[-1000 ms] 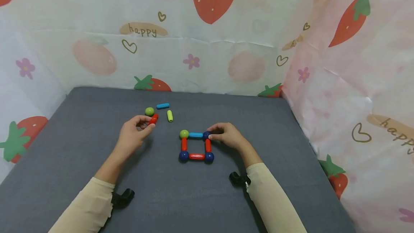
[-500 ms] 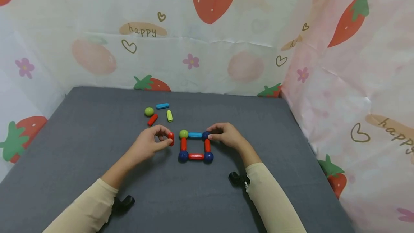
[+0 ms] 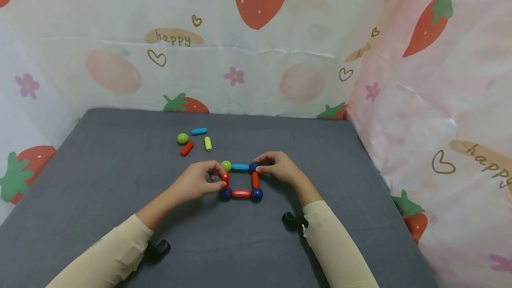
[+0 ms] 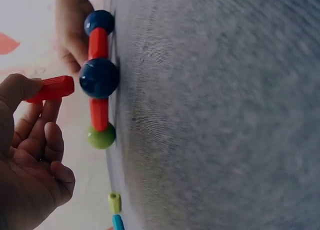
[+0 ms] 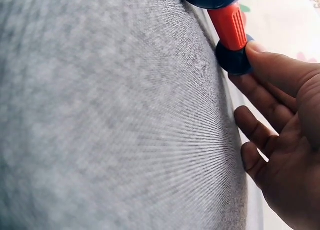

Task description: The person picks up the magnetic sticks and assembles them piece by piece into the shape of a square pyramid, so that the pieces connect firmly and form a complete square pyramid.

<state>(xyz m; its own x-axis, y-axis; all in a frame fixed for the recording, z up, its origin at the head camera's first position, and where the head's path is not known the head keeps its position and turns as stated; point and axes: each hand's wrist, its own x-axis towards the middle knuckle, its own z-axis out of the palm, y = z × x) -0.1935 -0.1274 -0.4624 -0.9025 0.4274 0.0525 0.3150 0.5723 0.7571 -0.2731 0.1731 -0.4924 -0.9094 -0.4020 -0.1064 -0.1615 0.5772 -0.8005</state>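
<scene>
Red and upright, the rod [image 4: 52,88] pinched in the left hand [image 3: 197,180] has come from nearer the worktop's [image 3: 240,243] far edge to just above the blue ball [image 4: 99,78] at the square frame's [image 3: 242,194] near-left corner. Fetching looks done, joining not yet. The right hand [image 3: 278,167] pinches the far-right ball [image 3: 253,167], its other fingers loosely bent

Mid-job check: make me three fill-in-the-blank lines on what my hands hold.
The rod in the left hand is ____.
The ball pinched by the right hand is dark ____.
A light blue rod links that ball to a ____ ball.
Missing words: red; blue; green.
</scene>
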